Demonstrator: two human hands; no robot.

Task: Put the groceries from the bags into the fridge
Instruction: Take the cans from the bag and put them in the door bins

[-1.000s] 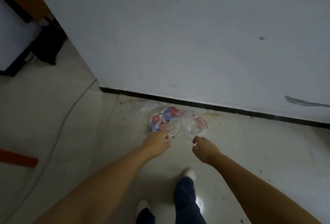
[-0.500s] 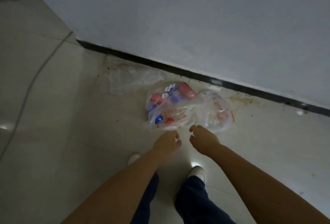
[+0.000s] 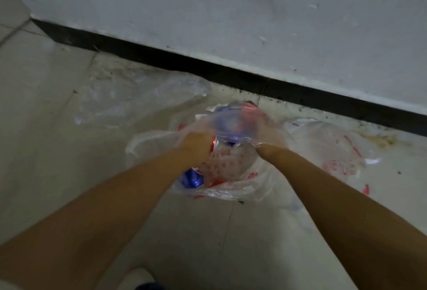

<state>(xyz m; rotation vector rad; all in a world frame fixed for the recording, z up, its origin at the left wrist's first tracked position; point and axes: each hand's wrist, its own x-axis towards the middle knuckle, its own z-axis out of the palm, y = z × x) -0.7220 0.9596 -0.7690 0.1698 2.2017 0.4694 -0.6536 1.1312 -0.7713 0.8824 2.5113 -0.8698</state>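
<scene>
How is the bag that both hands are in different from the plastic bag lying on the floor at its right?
The middle bag bulges with red and blue cans, and the left hand and right hand are inside it. The right bag lies flatter, untouched, its contents not visible. Both are thin clear plastic with red print and sit on the floor near the wall.

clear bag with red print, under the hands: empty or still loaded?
Loaded: the clear red-printed plastic bag shows a blue can and a red can through the film.

Bag [image 3: 231, 169]: thin clear plastic film, crinkled, glossy, red print. Second bag [image 3: 335, 151]: same film. Cans [image 3: 191, 178]: shiny metal, blue and red. Floor [image 3: 46, 151]: smooth pale tile, slight sheen, grimy near the matt black skirting [image 3: 161, 56]. Wall [image 3: 231, 12]: matt, scuffed paint.
</scene>
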